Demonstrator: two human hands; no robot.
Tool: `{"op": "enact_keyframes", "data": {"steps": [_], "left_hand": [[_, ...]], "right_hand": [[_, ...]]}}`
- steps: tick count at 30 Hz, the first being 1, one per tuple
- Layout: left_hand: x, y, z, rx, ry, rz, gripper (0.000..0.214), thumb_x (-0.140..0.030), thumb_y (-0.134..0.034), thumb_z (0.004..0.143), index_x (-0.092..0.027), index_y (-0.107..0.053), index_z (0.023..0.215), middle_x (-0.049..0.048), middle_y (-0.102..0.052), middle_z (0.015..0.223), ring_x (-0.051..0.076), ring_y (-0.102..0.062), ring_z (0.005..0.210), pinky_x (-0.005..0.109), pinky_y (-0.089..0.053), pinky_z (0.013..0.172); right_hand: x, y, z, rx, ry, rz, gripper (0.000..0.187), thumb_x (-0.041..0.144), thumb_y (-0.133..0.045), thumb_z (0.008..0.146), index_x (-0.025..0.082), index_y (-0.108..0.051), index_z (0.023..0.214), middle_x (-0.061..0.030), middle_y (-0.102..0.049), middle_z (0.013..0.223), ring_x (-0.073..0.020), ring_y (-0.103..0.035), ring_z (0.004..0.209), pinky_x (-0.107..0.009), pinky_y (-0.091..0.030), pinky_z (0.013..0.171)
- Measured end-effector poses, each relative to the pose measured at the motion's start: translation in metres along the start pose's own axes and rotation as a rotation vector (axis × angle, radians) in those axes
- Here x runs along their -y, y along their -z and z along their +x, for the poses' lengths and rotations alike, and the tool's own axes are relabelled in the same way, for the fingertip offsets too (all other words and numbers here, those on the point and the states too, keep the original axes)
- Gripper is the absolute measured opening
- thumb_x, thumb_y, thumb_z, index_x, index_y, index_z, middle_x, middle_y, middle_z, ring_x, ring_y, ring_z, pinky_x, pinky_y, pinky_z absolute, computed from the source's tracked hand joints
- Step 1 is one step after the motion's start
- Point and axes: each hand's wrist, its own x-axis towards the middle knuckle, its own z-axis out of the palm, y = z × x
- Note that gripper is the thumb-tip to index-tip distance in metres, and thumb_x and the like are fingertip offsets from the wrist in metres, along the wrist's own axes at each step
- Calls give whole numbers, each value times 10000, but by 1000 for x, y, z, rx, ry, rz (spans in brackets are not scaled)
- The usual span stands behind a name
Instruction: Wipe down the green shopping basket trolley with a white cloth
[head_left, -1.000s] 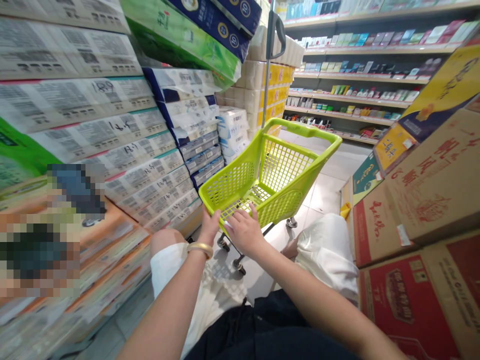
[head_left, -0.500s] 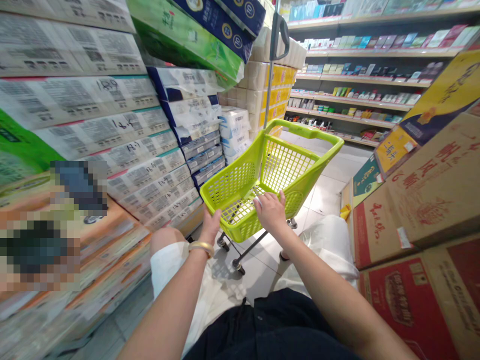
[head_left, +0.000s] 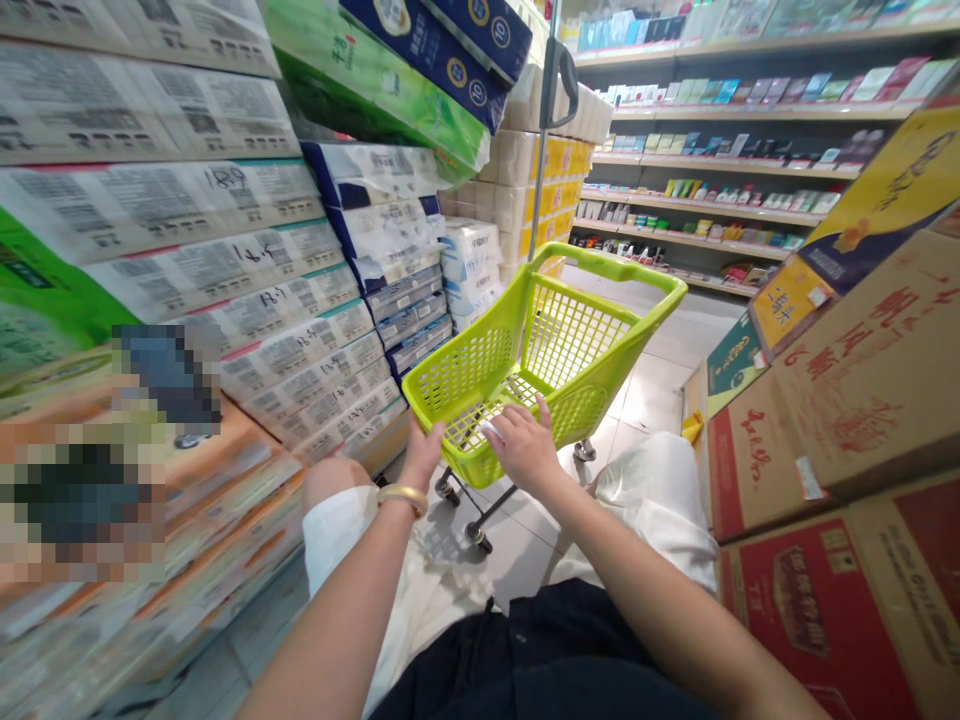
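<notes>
In front of my knees stands a lime-green shopping cart point(head_left: 581, 330) with a perforated plastic basket on a wheeled metal frame; the basket looks bare inside. My left hand point(head_left: 424, 455), a gold-coloured bangle at its wrist, holds the near left corner of the basket, its fingers partly hidden behind the rim. Over the near rim reaches my right hand point(head_left: 523, 447), palm down and fingers bent. A small white wad point(head_left: 491, 429), perhaps tissue or cloth, pokes out under its fingertips.
Stacked white packs point(head_left: 247, 255) form a wall on the left, with green and dark-blue packages point(head_left: 427, 60) piled above. Cardboard cartons point(head_left: 847, 380) line the right side. Shelves of small boxed goods point(head_left: 735, 95) stand behind the cart. A black-handled upright pole point(head_left: 541, 160) rises behind the basket.
My right hand has moved left and slightly down along the near rim, with the white wad under its fingers. The left hand keeps its place at the corner.
</notes>
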Motion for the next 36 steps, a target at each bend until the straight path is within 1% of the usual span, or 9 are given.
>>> {"op": "enact_keyframes", "data": {"steps": [4,7,10,15,18,23,30,33,36], "left_hand": [[1,-2,-1,-34,18,5,573,-239,-580,771,-229,-477,1334,80,-668,1212,212,-641,1050,386,-498,1009],[4,-3,-1,-46,29,-6,587,-250,-582,771,-232,-469,1347,72,-677,1186,208,-646,1028,378,-504,994],[5,-4,-1,-49,25,-23,588,-244,-570,771,-226,-468,1350,70,-674,1189,198,-649,1026,352,-510,980],[1,-4,-2,-53,-9,-21,572,-238,-544,768,-215,-480,1336,75,-661,1206,200,-640,1045,353,-514,975],[0,-2,-1,-46,-21,-2,566,-232,-545,761,-210,-491,1324,78,-663,1201,204,-638,1049,363,-510,985],[0,-2,0,-23,-7,6,588,-239,-563,766,-213,-471,1347,85,-672,1196,215,-647,1052,378,-515,987],[-1,-5,-5,-50,5,6,604,-263,-565,774,-230,-458,1368,81,-666,1226,218,-644,1073,387,-501,1012],[-3,-6,-7,-65,12,-12,603,-251,-566,768,-229,-473,1363,78,-672,1221,215,-648,1076,361,-508,998],[-4,-6,-8,-64,18,-33,611,-248,-568,762,-224,-477,1366,76,-680,1210,209,-660,1051,338,-525,961]], "right_hand": [[-37,10,11,-68,-138,-48,249,332,-499,999,231,-662,840,-49,-720,960,-215,-603,1057,-494,-107,1185],[-44,11,15,-95,-196,-60,266,322,-483,1001,222,-658,827,-64,-719,962,-229,-598,1058,-509,-134,1171],[-25,4,11,-87,-180,-50,244,315,-497,993,226,-649,825,-55,-715,944,-225,-597,1056,-502,-143,1174],[31,-13,-5,-22,52,9,174,325,-558,967,239,-639,839,-23,-708,930,-197,-592,1087,-465,-54,1219],[42,-16,-9,-21,104,25,178,336,-572,962,239,-636,828,-14,-707,918,-188,-595,1092,-457,-16,1229],[8,-3,-1,-21,84,16,202,340,-549,976,243,-649,829,-20,-724,932,-188,-605,1080,-460,-43,1221],[-41,13,15,-53,-187,-60,276,324,-483,1000,224,-655,809,-50,-714,928,-221,-596,1069,-508,-140,1176],[-26,9,13,-51,-208,-51,268,320,-488,993,225,-652,804,-55,-711,927,-231,-592,1076,-509,-154,1174],[7,-1,5,-3,-109,-11,230,316,-509,981,235,-647,815,-48,-708,932,-224,-588,1083,-493,-125,1193]]}}
